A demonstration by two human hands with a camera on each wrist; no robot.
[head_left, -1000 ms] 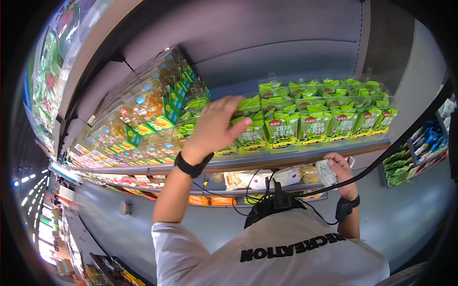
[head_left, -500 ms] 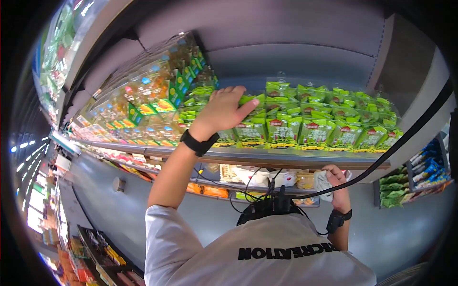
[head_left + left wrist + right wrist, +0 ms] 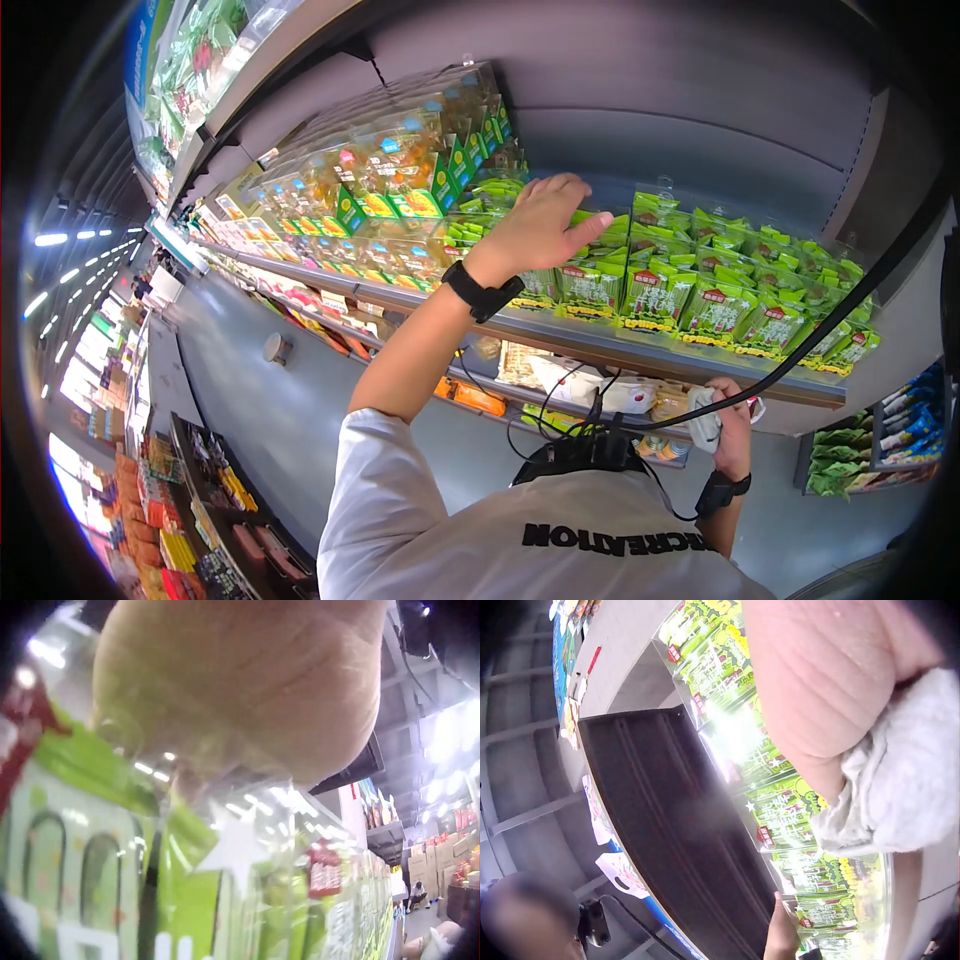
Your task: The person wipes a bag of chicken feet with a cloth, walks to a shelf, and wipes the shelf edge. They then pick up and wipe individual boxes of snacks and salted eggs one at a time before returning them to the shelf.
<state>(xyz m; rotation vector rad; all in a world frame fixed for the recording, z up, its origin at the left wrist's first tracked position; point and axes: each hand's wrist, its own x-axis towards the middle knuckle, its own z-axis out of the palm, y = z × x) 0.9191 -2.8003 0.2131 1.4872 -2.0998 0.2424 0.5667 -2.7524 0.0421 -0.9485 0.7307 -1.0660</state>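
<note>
My left hand (image 3: 535, 228) is over the green snack packets (image 3: 655, 290), fingers extended toward the back of the shelf and thumb apart. The packets stand in rows in clear plastic holders, and some are hidden beneath the hand. In the left wrist view, the palm (image 3: 240, 682) looms close above the green packets (image 3: 187, 877) behind clear plastic. Below the shelf's front edge, my right hand (image 3: 735, 435) grips a crumpled whitish cloth (image 3: 703, 418). The right wrist view shows the cloth (image 3: 907, 772) bunched at that hand's fingers.
Clear packs with green-and-orange labels (image 3: 390, 165) stand left of the green packets. The shelf edge (image 3: 600, 340) runs along the front, with lower shelves of goods beneath. A black cable (image 3: 800, 350) crosses on the right. A round stool-like object (image 3: 277, 349) stands on the floor.
The head view has swung, so the shelf appears farther right and more tilted. My left hand stays over the packets; the right keeps the cloth below the shelf edge.
</note>
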